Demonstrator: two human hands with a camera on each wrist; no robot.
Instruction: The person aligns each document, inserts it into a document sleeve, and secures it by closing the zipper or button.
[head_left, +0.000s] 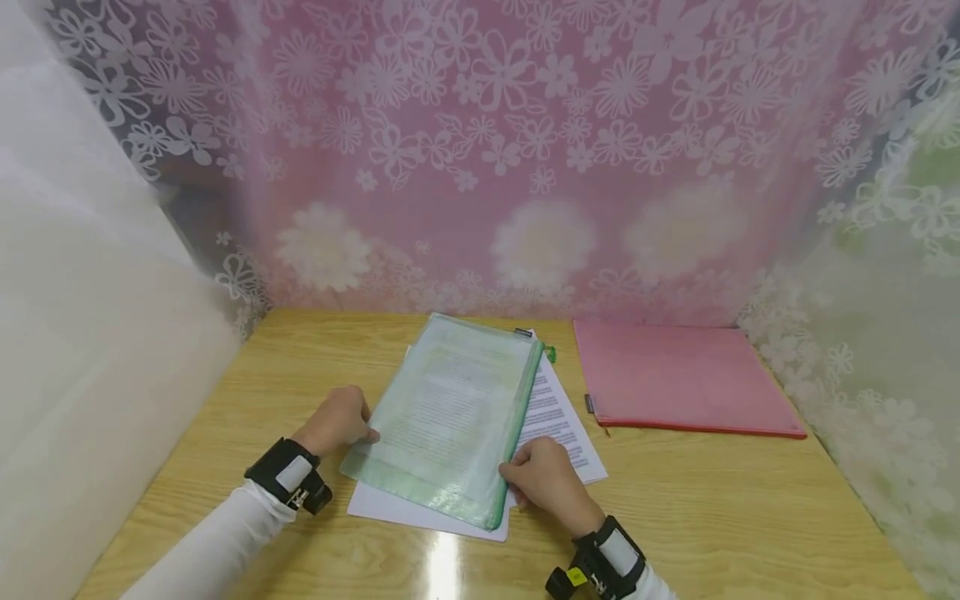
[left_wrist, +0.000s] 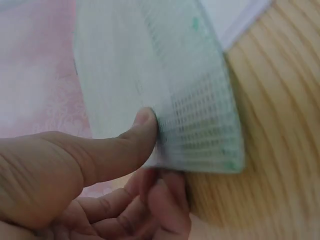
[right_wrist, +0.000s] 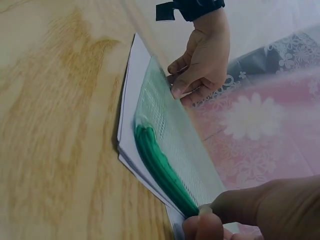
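Grn zip pouch (head_left: 453, 417) over papers (head_left: 553, 417) | L hand (head_left: 341, 419) grip: pinching L edge | R hand (head_left: 550, 477) grip: pinching R edge

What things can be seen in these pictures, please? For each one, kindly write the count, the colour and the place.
Translucent rectangular mesh pouch: one, pale green with darker zip edge, over the papers
Flat printed paper sheets: more than one, exact count unclear, white, under that pouch
Flat rectangular zip pouch: one, pink with red edge, far right of the table
Wood-grain table: one, yellow-brown, below everything
Floral curtain: count unclear, pink and whitish, behind the table
Plain sheeting: one, white, left of the table
Wrist cameras on straps: two, black, one per wrist
Sleeves: two, white, on the forearms
Left grip: one, bare, pinching the green pouch's left edge
Right grip: one, bare, pinching its zip edge
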